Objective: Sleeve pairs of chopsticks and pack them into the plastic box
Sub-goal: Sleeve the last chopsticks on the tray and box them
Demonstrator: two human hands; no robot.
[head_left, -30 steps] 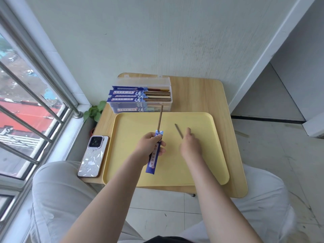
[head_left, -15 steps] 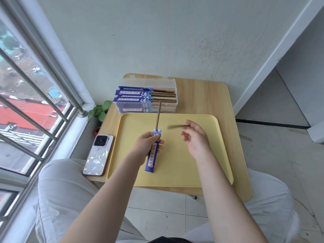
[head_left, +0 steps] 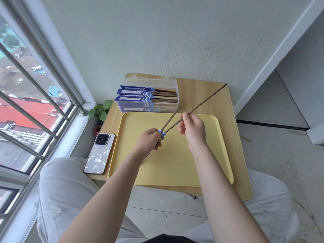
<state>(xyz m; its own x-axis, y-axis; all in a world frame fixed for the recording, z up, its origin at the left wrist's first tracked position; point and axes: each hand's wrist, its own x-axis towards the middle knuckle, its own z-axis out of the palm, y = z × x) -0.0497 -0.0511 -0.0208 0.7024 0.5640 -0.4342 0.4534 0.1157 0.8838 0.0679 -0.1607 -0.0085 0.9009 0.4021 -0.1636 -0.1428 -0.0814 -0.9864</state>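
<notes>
Left hand (head_left: pixel 149 140) grips the blue sleeve (head_left: pixel 162 134) with one chopstick (head_left: pixel 171 118) in it; right hand (head_left: pixel 192 128) pinches the second chopstick (head_left: pixel 205 101), tip at the sleeve mouth. Plastic box (head_left: pixel 149 98) of sleeved pairs sits at 12 o'clock on the bench (head_left: pixel 222 106), beyond the yellow tray (head_left: pixel 175 165); the sleeve writing's too small to read.

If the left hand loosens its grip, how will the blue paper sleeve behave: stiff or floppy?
The blue paper sleeve is probably light and floppy: it looks thin and crumpled at its mouth. The left hand hides most of it. One chopstick inside likely stiffens it somewhat.
</notes>
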